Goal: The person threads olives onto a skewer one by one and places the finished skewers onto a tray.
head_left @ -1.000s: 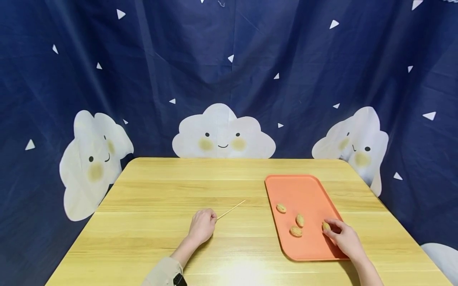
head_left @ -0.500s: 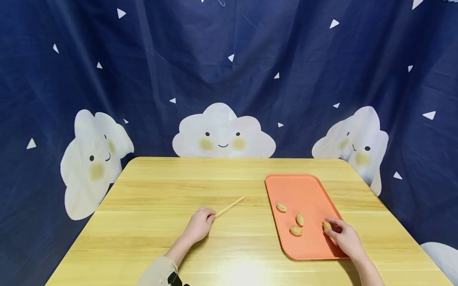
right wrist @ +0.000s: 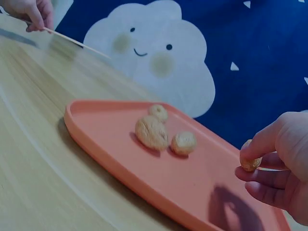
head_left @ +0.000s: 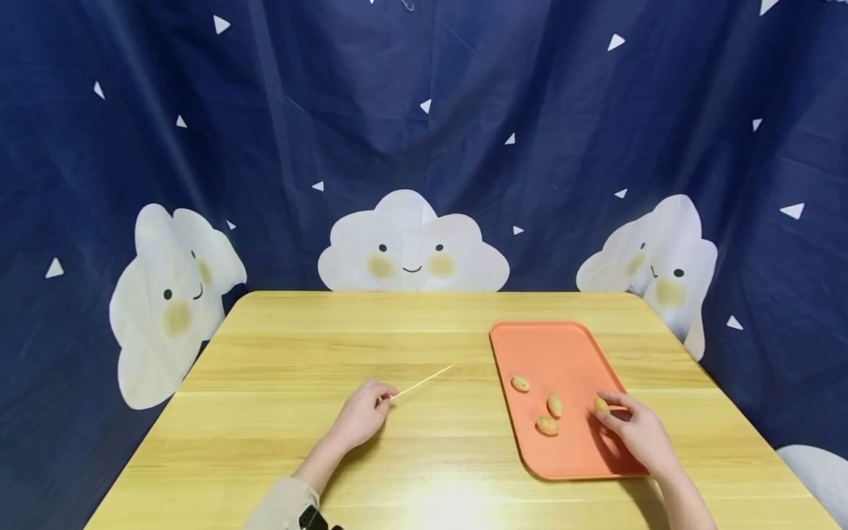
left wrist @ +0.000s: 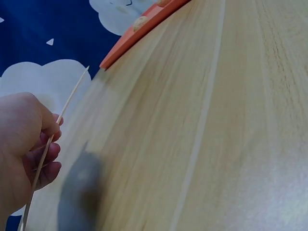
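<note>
My left hand [head_left: 363, 414] pinches a thin wooden skewer [head_left: 424, 381] between thumb and fingers. In the left wrist view the pointed tip of the skewer [left wrist: 77, 86] angles up, away from the hand. Over the right part of an orange tray [head_left: 543, 342], my right hand [head_left: 636, 430] pinches a golden-brown oval food ball [right wrist: 250, 161] at the fingertips, held just above the tray. Three similar balls lie on the tray: one by the left rim [head_left: 520, 383], one in the middle [head_left: 554, 405], and one nearer me [head_left: 547, 425].
The tray stands on the right half of a wooden table [head_left: 298, 346]. Behind the table hangs a dark blue curtain [head_left: 424, 132] with white clouds and triangles. A dark watch [head_left: 313, 518] sits at my left wrist, by a light sleeve [head_left: 281, 506].
My left hand has shifted left and slightly away from me, still holding the skewer, which lies at a shallower angle. My right hand has raised its ball a little off the tray.
</note>
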`<state>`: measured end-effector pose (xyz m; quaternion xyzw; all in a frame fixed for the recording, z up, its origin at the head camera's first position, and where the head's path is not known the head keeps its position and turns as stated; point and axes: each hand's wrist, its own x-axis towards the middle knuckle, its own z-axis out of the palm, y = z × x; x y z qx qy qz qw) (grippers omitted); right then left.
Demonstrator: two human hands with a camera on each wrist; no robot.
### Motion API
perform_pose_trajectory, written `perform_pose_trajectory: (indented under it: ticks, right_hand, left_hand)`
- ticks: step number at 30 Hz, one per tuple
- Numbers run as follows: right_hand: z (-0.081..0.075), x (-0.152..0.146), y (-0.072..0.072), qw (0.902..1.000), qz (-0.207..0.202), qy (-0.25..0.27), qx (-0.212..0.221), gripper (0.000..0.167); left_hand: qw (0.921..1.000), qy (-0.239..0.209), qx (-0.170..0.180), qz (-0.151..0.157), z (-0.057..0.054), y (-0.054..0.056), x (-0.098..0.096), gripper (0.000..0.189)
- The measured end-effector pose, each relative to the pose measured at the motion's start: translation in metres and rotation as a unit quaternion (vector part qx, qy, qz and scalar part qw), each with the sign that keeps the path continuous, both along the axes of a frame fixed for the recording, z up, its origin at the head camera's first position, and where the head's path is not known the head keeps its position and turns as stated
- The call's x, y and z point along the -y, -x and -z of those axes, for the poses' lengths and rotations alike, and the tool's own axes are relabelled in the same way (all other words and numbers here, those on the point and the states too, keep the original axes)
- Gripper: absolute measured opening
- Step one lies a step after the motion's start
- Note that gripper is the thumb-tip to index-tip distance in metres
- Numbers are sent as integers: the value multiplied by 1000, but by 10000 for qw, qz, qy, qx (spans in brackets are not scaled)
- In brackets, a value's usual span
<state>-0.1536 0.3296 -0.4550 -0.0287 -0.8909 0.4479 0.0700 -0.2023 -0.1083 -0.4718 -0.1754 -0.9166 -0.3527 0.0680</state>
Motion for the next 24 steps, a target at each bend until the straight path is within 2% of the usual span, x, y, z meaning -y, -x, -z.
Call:
perform_pose_trajectory:
  ticks: [6, 11, 18, 24]
  right_hand:
    - [-8, 11, 1, 9993, -175, 105, -323, 39]
    - [-16, 19, 0, 9982, -307, 160, -498, 40]
    - [-32, 35, 2, 9958, -550, 511, -526, 40]
    - [-35, 45, 2, 9951, -740, 453, -481, 38]
  left_hand:
    - [9996, 42, -292, -19, -6, -3, 2, 19]
    - [9992, 29, -400, -12, -11, -6, 5, 16]
    - [9991, -217, -321, 180, -16, -9, 10, 4]
    - [9971, 99, -522, 545, -20, -12, 9, 4]
